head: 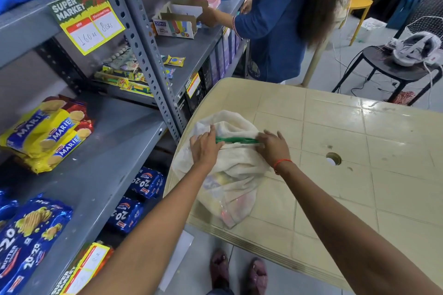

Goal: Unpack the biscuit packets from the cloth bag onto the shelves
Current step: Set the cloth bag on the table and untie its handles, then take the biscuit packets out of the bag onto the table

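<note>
Cream cloth, thin enough to show yellow and pink wrappers through it: the cloth bag (227, 170) lies slumped on the worktop (359, 151), right under both hands, with its mouth at the far end. The left hand (205, 148) pinches one end of a green handle (236, 140) together with a fold of cloth; the right hand (273, 148) grips the other end, so the strap is stretched taut between them. The biscuit packets (223, 196) sit in the bag's belly, on the near side of the hands, between the forearms.

The step, as I read it, is opening the mouth. It would go best if the hands drew apart and slightly upward, spreading the rim wide instead of only tugging the strap. Since the bag rests close to the worktop's edge, a hard pull toward the body could slide it off, so one hand might pin the cloth. The shelves (96, 175) stand just left of the left hand, with Marie packs (45, 132) already stacked.
</note>
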Motion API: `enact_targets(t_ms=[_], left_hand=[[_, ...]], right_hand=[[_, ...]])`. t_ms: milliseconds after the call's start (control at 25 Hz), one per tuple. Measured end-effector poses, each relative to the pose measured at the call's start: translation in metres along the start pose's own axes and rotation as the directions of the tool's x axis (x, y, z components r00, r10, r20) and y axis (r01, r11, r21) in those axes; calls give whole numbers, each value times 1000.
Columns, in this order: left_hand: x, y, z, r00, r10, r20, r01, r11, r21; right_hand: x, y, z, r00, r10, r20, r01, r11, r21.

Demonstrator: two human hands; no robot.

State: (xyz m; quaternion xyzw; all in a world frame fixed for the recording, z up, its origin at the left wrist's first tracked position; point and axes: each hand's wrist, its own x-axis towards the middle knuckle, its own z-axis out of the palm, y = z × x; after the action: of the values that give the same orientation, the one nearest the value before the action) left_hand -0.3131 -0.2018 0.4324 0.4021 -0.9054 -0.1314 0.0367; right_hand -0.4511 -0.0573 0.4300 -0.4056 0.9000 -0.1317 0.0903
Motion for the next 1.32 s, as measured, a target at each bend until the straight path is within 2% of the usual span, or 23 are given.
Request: enact_targets(t_ms=[80, 120, 200, 280, 360, 440, 480, 520, 560, 600, 680, 760, 840, 920, 1000, 1040, 1080, 1120, 1160, 1240, 1280, 1320], left_hand=[[3, -12, -5, 1000, -8, -15, 9, 999, 53], [3, -22, -8, 997, -50, -53, 52, 998, 37], [4, -45, -17, 967, -225, -123, 220, 974, -54], [0, -64, -22, 920, -374, -119, 359, 924, -131], [-5, -65, -21, 921, -357, -153, 349, 934, -80], [-7, -45, -17, 955, -132, -264, 131, 991, -21], [-5, -30, -14, 958, 29, -286, -32, 999, -7], [-3, -16, -11, 949, 183, -259, -186, 983, 14], [1, -3, -8, 939, 301, -168, -296, 954, 52], [4, 6, -6, 936, 349, -31, -344, 932, 110], [14, 9, -5, 936, 298, 185, -328, 931, 161], [25, 1, -13, 937, 203, 284, -183, 979, -96], [39, -8, -23, 956, 131, 261, -65, 967, -245], [53, -11, -34, 985, 58, 162, -5, 952, -306], [58, -8, -48, 977, 85, 198, 2, 916, -400], [55, -5, -56, 952, 124, 279, 20, 887, -462], [50, -1, -62, 900, 178, 399, 55, 860, -508], [42, 5, -66, 807, 238, 540, 62, 876, -479], [32, 11, -66, 692, 269, 670, -3, 929, -370], [7, 19, -58, 405, 180, 896, -224, 970, -94], [-3, 20, -53, 288, 94, 953, -257, 966, -17], [-7, 19, -48, 248, 56, 967, -245, 969, 7]], right_hand=[[-1, 7, 3, 995, 98, -6, -98, 994, -39], [-5, 13, 0, 981, 190, -34, -190, 982, 21], [-12, 29, -7, 926, 369, -81, -356, 924, 143], [-15, 36, -10, 906, 409, -111, -393, 909, 136], [-17, 24, -10, 947, 244, -212, -223, 968, 117], [-20, 2, 1, 961, -42, -273, 72, 992, 100], [-22, -9, 9, 962, -155, -226, 173, 983, 65], [-24, -18, 18, 960, -234, -150, 240, 971, 20], [-28, -25, 26, 956, -285, -73, 283, 958, -37], [-32, -29, 32, 947, -318, -40, 314, 946, -80], [-43, -29, 33, 912, -394, -114, 377, 915, -145], [-60, -22, 31, 848, -494, -191, 457, 865, -207], [-81, -16, 31, 850, -511, -123, 496, 857, -139], [-102, -16, 31, 896, -445, -4, 444, 895, 46], [-106, -20, 31, 930, -364, -49, 367, 918, 152], [-98, -22, 29, 947, -297, -120, 314, 935, 163], [-85, -24, 24, 957, -217, -190, 248, 956, 159], [-71, -26, 18, 962, -152, -228, 192, 968, 162], [-60, -25, 17, 962, -156, -225, 196, 966, 170], [-54, -25, 16, 952, -284, -114, 300, 939, 168], [-61, -26, 16, 948, -315, -46, 318, 934, 161], [-68, -25, 18, 953, -301, -24, 301, 939, 165]])
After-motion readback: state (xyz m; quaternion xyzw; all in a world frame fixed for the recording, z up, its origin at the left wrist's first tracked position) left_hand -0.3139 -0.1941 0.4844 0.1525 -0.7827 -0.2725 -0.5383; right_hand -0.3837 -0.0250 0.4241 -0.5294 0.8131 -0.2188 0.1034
